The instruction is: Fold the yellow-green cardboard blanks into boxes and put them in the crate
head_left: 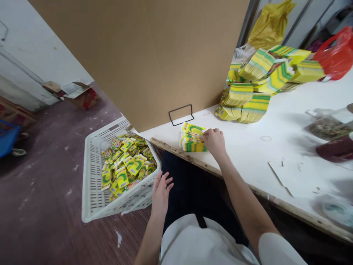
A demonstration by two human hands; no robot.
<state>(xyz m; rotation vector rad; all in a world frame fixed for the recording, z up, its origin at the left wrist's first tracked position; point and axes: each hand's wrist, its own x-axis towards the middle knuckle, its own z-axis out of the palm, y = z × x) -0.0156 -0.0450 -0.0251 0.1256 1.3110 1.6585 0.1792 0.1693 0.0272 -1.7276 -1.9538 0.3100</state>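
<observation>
Near the table's front edge lies a short row of yellow-green packets. My right hand reaches over the table, its fingers pinched on the right end of these packets. Close to the right rim of a white plastic basket, my left hand hangs in the air with its fingers apart and nothing in it. Inside the basket is a loose heap of yellow packets. A black wire stand sits just behind the row, against a big cardboard sheet.
Stacked bundles of yellow-green packets stand at the back of the white table. Red bag, jars and bags lie at the right. A cardboard box and a blue cart are on the floor at left.
</observation>
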